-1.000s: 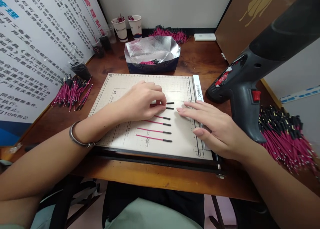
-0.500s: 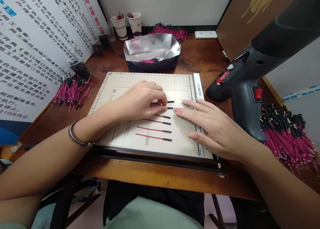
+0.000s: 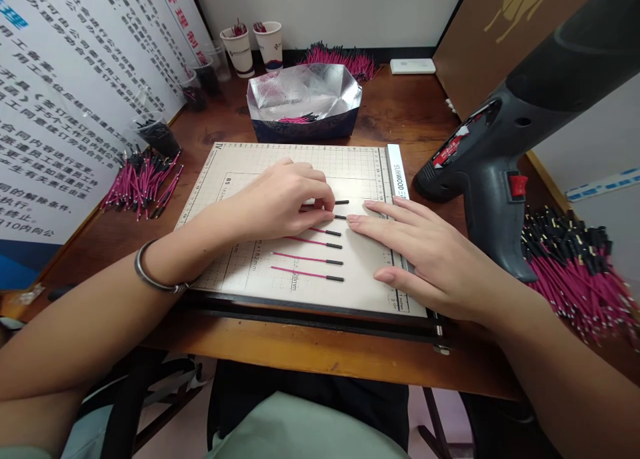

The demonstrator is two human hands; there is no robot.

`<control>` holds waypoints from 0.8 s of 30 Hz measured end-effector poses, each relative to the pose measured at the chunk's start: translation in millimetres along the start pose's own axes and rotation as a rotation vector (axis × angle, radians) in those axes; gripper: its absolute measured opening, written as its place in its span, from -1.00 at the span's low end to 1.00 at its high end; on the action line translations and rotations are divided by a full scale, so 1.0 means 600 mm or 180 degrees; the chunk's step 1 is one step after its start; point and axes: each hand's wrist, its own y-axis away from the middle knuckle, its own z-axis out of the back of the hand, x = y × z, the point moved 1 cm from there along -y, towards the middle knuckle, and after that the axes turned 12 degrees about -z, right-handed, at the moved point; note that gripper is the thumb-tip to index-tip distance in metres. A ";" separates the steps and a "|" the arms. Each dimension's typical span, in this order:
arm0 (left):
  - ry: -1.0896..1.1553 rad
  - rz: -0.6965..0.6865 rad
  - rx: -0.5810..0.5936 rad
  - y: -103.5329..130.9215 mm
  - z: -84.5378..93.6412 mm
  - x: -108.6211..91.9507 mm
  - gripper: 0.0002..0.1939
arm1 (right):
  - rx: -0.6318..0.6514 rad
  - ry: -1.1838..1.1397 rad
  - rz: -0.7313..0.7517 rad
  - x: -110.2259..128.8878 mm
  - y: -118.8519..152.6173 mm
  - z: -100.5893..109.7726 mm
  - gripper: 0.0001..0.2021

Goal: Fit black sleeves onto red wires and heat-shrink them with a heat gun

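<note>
Several pink wires with black sleeves lie in a column on a cream paper-cutter board (image 3: 300, 162) printed with a grid. My left hand (image 3: 295, 199) is over the upper wires, thumb and forefinger pinched on a wire whose black sleeve (image 3: 340, 217) sticks out to the right. One wire (image 3: 342, 202) lies just above it, partly hidden by the hand. Below are more wires, the lowest wire (image 3: 307, 273) being in full view. My right hand (image 3: 420, 252) rests flat with fingers spread at the board's right side, its forefinger tip at the end of the pinched wire's sleeve.
A black heat gun (image 3: 495, 152) stands at the right beside a pile of pink wires (image 3: 575, 272). Behind the board sits a foil-lined box (image 3: 305, 129) with wires inside. Another wire bundle (image 3: 145, 182) lies left, near plastic cups (image 3: 155, 135). Paper cups (image 3: 270, 45) stand at the back.
Both hands keep almost the same position, and the wires lie as before. The whole view has shifted very slightly.
</note>
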 end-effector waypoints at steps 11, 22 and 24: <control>-0.0006 -0.0032 -0.0058 0.000 0.001 -0.002 -0.84 | -0.0020 0.0074 0.0099 0.001 -0.002 0.003 -0.35; -0.0005 0.0043 0.0033 -0.002 0.004 -0.004 -0.84 | -0.0069 0.0135 0.0085 0.001 -0.001 -0.001 -0.38; -0.0010 0.0037 0.0035 -0.002 0.004 -0.004 -0.83 | -0.0109 0.0122 0.0065 0.002 -0.001 -0.002 -0.40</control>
